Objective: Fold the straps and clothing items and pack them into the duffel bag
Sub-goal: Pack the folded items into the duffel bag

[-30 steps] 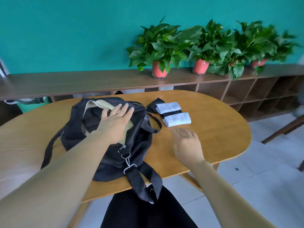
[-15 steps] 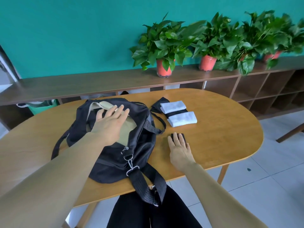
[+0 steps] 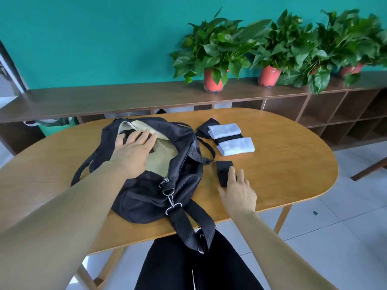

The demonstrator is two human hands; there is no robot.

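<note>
A black duffel bag [image 3: 146,189] lies unzipped on the wooden table [image 3: 293,168], its beige lining showing. My left hand [image 3: 134,149] rests flat inside the opening, fingers spread, partly over a dark item there. A folded black strap [image 3: 224,170] lies on the table right of the bag. My right hand [image 3: 238,191] lies flat with its fingertips on the strap's near end. Beyond it sit two folded white cloths [image 3: 235,146] on a folded black garment [image 3: 206,127]. The bag's shoulder strap [image 3: 188,225] hangs over the table's front edge.
A long wooden shelf unit [image 3: 104,101] runs behind the table, carrying several potted plants [image 3: 213,59] in red pots. A green bag [image 3: 54,126] sits under the shelf at left. A dark wooden piece [image 3: 368,168] shows at the right edge above the tiled floor.
My right hand has drawn back toward me, uncovering the folded black strap on the table. My left hand reached deeper into the bag's opening. The view shifted slightly left.
</note>
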